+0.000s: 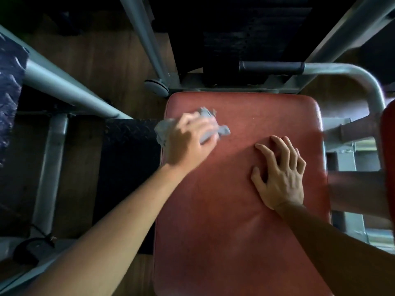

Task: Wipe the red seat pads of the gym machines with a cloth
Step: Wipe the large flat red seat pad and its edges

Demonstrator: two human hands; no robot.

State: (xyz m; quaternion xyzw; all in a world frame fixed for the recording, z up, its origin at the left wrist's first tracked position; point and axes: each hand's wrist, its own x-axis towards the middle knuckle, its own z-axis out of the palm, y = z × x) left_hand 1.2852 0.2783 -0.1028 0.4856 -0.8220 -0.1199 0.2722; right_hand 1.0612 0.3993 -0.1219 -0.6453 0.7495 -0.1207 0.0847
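Dim overall: the top and left sink near black. The seat pad (245, 210) catches soft light, brightest near its far end. Motion blurs the left hand (188, 142) and cloth (206, 122). Frame tubes (64, 86) splay outward at the wide-angle edges; the right edge smears.

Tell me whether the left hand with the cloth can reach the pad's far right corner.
Probably yes. The left hand grips the cloth on the red seat pad; the pad up to that corner is bare, and the right hand rests nearer, off that path.
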